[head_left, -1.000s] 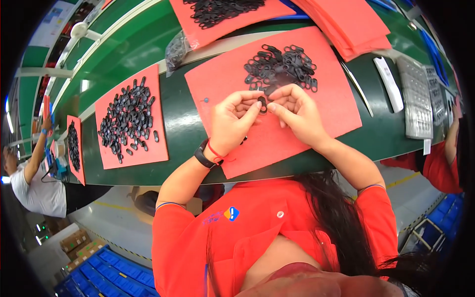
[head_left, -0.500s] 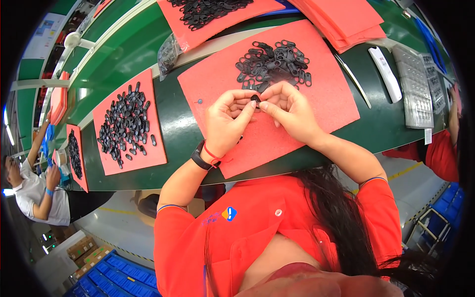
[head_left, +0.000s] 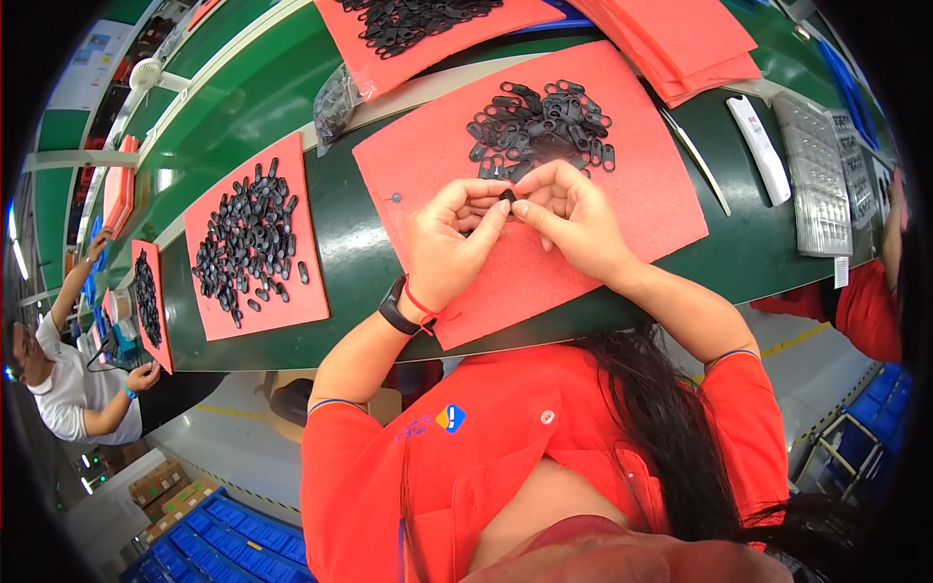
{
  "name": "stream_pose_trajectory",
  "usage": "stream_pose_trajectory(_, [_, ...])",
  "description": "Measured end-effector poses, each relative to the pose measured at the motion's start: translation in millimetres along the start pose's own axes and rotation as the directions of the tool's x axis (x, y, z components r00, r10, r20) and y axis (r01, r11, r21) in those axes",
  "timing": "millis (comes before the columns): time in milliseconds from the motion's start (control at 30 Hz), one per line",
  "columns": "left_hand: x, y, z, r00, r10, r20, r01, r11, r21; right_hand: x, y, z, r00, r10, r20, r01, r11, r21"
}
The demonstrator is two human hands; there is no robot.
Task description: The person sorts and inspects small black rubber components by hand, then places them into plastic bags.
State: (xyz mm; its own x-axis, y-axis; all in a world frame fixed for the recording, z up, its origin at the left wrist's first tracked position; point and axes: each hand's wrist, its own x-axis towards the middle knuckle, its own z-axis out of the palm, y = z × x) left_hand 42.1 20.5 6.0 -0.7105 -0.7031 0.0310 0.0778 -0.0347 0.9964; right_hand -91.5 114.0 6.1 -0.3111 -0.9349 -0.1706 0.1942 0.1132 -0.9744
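Note:
Over a red foam sheet [head_left: 632, 209], both of my hands meet with their fingertips closed on one small black plastic part [head_left: 507, 195]. My left hand [head_left: 449, 233] pinches it between thumb and fingers. From the other side, my right hand [head_left: 579, 222] grips it too, thumb against its edge. Fingers cover most of the part, so its full shape is hidden. Just beyond my hands lies a heap of black looped plastic pieces [head_left: 544, 121]. A small blue-grey round thing [head_left: 396, 197] rests near the sheet's left edge.
Black oval pieces [head_left: 248, 233] cover another red sheet at left. Beyond are a clear bag [head_left: 333, 107] and more black pieces [head_left: 418, 24]. At right lie stacked red sheets [head_left: 680, 44], a white tool [head_left: 758, 146] and clear trays [head_left: 814, 175]. A co-worker [head_left: 83, 379] stands far left.
My hands keep their pinch and the black part tilts slightly between them. At far left, the co-worker's lower hand has moved down to the edge of a red sheet.

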Motion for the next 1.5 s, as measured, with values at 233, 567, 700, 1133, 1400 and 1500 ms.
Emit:
stream_pose_trajectory(233, [0,-4,-1,0.993,0.118,-0.002,-0.116,0.985,0.125,-1,3,2,1.000,-0.010,0.003,0.010,1.000,0.005])
stream_pose_trajectory(567, [5,7,-11,0.975,-0.180,0.128,0.202,0.963,-0.178,1,-3,-4,0.987,0.103,0.124,-0.113,0.991,0.077])
stream_pose_trajectory(700, [4,10,-11,0.966,-0.210,0.148,0.234,0.958,-0.167,1,-6,-4,0.985,0.111,0.134,-0.126,0.986,0.108])
stream_pose_trajectory(1133, [1,6,-9,0.965,-0.217,0.149,0.238,0.960,-0.145,1,-2,-3,0.988,0.108,0.111,-0.119,0.988,0.096])
stream_pose_trajectory(1400, [0,7,-9,0.962,-0.218,0.162,0.245,0.953,-0.175,0,-3,-2,0.986,0.123,0.114,-0.133,0.988,0.078])
stream_pose_trajectory(1500, [0,8,-10,0.962,-0.216,0.166,0.243,0.956,-0.167,1,-5,-1,0.987,0.125,0.100,-0.133,0.988,0.077])
